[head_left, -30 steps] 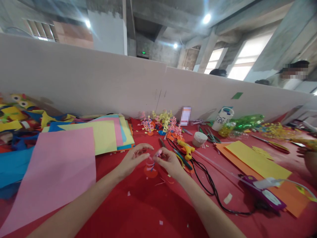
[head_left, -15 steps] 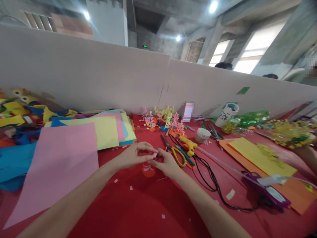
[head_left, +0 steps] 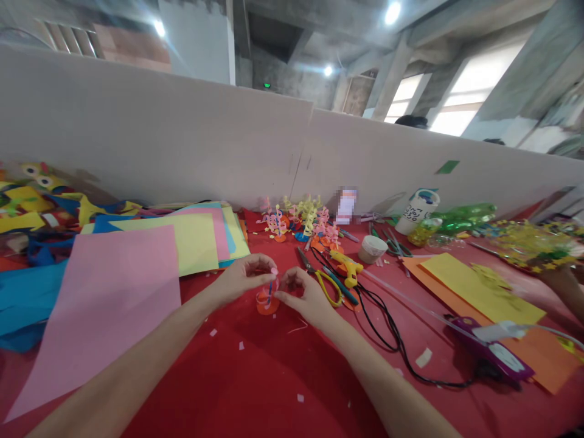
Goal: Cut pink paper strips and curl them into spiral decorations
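Observation:
A small craft with curled pink and blue paper strips [head_left: 270, 294] on a round orange paper base [head_left: 267, 307] stands on the red tabletop between my hands. My left hand [head_left: 250, 278] pinches a small pink paper piece [head_left: 274, 271] at the top of the curls. Beside it on the right, my right hand [head_left: 301, 296] has its fingers bent and its thumb and fingertips apart, with the thumb tip close to the strips. Whether that thumb touches them is hard to make out. A thin pink strip [head_left: 298, 327] lies below my right hand.
Yellow-handled pliers [head_left: 329, 289], a yellow glue gun [head_left: 347, 267] and a black cable [head_left: 392, 340] lie to the right. Finished-looking curled paper crafts [head_left: 310, 222] stand behind. Coloured sheets [head_left: 114, 292] cover the left. A purple power strip [head_left: 493, 353] sits at the right.
My hands were together around the small pink piece above the base. My right hand has drawn slightly apart, and the pink piece in my left hand is now at the top of the curls.

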A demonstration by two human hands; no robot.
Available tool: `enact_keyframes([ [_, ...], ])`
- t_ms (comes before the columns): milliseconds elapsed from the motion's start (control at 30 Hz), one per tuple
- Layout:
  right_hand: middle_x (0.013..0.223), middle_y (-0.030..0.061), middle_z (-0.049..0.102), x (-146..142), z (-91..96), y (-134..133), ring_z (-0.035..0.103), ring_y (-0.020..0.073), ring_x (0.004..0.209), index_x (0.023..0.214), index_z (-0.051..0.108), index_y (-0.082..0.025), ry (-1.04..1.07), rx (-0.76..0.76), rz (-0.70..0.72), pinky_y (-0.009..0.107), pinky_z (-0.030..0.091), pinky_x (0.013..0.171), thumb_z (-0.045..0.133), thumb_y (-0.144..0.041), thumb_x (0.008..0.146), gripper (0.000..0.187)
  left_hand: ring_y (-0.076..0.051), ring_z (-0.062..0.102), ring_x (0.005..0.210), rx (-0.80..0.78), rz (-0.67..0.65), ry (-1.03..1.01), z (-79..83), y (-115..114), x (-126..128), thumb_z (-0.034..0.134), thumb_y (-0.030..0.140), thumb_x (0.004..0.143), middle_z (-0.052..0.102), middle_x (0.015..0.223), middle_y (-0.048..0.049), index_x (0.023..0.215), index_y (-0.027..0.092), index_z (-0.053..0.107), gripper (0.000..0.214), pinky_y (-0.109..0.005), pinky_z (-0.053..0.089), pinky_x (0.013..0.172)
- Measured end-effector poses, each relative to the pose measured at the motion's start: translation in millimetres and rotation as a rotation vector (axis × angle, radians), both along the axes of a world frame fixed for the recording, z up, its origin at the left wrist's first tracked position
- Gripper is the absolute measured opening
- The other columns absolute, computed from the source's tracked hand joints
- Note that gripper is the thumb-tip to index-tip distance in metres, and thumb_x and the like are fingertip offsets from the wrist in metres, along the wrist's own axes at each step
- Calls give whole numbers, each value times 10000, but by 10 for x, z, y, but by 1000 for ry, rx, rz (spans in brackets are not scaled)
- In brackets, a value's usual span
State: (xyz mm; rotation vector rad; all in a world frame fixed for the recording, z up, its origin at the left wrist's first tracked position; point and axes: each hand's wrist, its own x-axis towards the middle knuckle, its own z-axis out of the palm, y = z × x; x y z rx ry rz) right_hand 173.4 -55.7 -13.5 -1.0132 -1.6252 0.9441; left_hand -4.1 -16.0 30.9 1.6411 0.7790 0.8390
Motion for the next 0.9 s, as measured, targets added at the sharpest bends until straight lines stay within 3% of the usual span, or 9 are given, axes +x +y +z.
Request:
enact_keyframes([
  [167,752,15,624,-15,-17,13,583,145,701,769,575,-191,110,-89,8,275,453,684,637,-321,727,150,-133,565,732,-15,73,-43,-16,27,-13,654,253,698,595,764,4,771,178,583,127,-290,435,741],
  [400,749,21,651,6,-46,61,606,159,713,762,606,-195,163,-103,-52,278,475,674,622,-336,714,149,-119,561,700,-49,171,-107,-18,25,18,689,281,664,566,702,33,717,176,557,176,-272,423,720],
  [600,782,44,683,21,-52,72,618,175,735,801,662,-183,114,-103,-128,290,481,688,601,-329,730,174,-114,552,667,-50,161,-86,-21,13,31,685,281,662,564,687,33,701,178,538,184,-265,425,702],
  [900,808,57,713,-2,-37,54,637,188,747,834,697,-183,118,-89,-101,313,496,711,601,-342,736,210,-126,552,673,-49,133,-65,-69,13,48,679,298,664,574,696,19,708,174,547,187,-290,428,710],
])
